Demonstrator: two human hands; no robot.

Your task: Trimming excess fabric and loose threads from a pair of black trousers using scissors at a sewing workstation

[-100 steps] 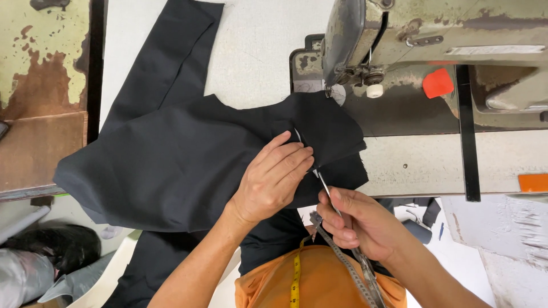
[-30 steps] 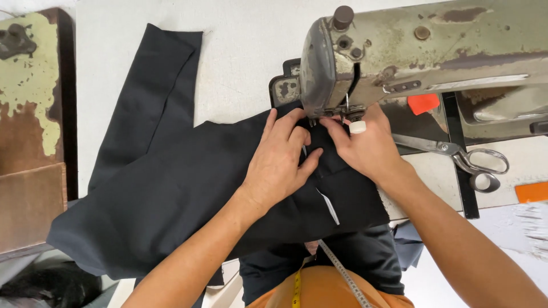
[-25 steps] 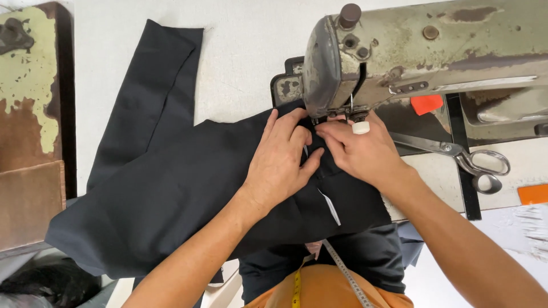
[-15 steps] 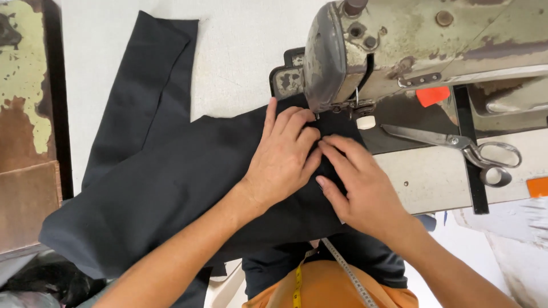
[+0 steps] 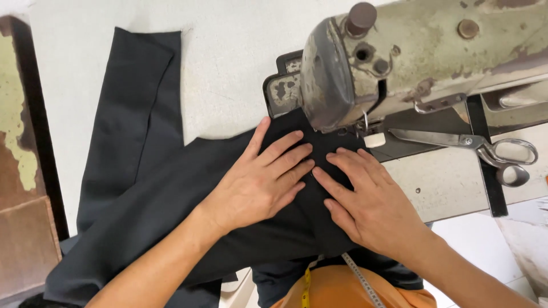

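Note:
A black cloth piece [image 5: 148, 194] lies across the white table, its upper edge tucked under the head of an old grey-green sewing machine [image 5: 411, 51]. My left hand [image 5: 260, 182] lies flat on the cloth, fingers spread and pointing toward the needle area. Just to its right, my right hand [image 5: 371, 202] also presses flat on the cloth, fingertips nearly touching the left hand's. Neither hand grips anything.
Metal scissors [image 5: 474, 149] lie on the machine bed to the right of the needle. A yellow measuring tape [image 5: 308, 285] hangs over my orange shirt. A worn, rusty panel [image 5: 23, 171] stands at the left edge of the white table [image 5: 228, 74].
The scissors left my right hand and now lie on the machine bed. Both hands went to the needle area, then my right hand slid back to lie flat on the cloth.

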